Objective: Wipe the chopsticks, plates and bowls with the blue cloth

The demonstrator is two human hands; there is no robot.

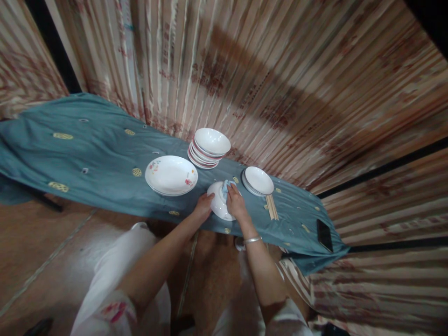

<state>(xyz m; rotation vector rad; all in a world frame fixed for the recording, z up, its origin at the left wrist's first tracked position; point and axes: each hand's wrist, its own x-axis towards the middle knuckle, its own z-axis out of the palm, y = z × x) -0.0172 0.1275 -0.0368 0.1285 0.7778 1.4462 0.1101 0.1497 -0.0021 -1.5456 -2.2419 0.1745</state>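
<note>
A white bowl point(220, 208) is tipped over, its underside and foot ring facing up, just above or on the cloth; I cannot tell which. My left hand point(203, 206) grips its left rim, the thumb on the outside. In my right hand point(235, 201) is a light blue cloth point(227, 187), bunched under the fingers and pressed against the bowl's base. A bracelet circles my right wrist. Behind the bowl rises a stack of white bowls point(212, 141) with coloured rims. Left of it lies a large oval plate point(171, 175) with a floral print.
Small white dishes point(259, 180) are stacked to the right, with wooden chopsticks point(271, 207) beside them. A dark phone point(325, 235) lies near the right end of the table, which has a teal patterned tablecloth point(105, 154). A patterned curtain point(224, 65) hangs close behind.
</note>
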